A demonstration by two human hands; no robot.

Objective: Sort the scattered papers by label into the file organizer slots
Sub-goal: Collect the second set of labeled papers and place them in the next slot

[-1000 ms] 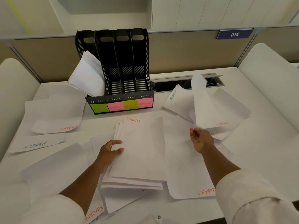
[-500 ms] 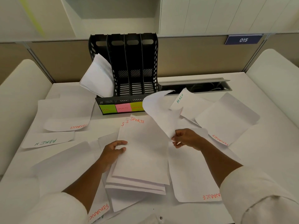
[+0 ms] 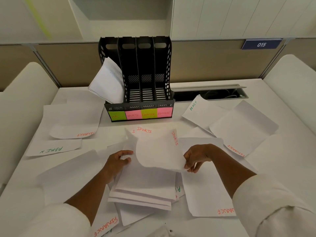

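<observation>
We start from the SPORTS sheet (image 3: 159, 151), which hangs curled just in front of the file organizer (image 3: 138, 79), above the squared SPORTS stack (image 3: 147, 183) on the table (image 3: 282, 168). Its red label runs along the edge turned toward the organizer's right side, so its long axis sits roughly crosswise to the stack below, whose own label faces the organizer. Our right hand (image 3: 196, 158) pinches the sheet at its near right corner, fingers (image 3: 189, 166) closed on the paper. Our left hand (image 3: 118, 163) rests on the stack's left edge, fingers loosely curled over the top sheet, thumb against the side. We judge the coming move to be laying this sheet down on the stack, so it must turn until its label end points at the organizer. The right hand carries it; the left is nearer the stack and steadies it. Farther from the organizer's front lie FINANCE and ADMIN sheets, scattered left and right. Only the organizer's leftmost slot holds papers (image 3: 107, 82).
</observation>
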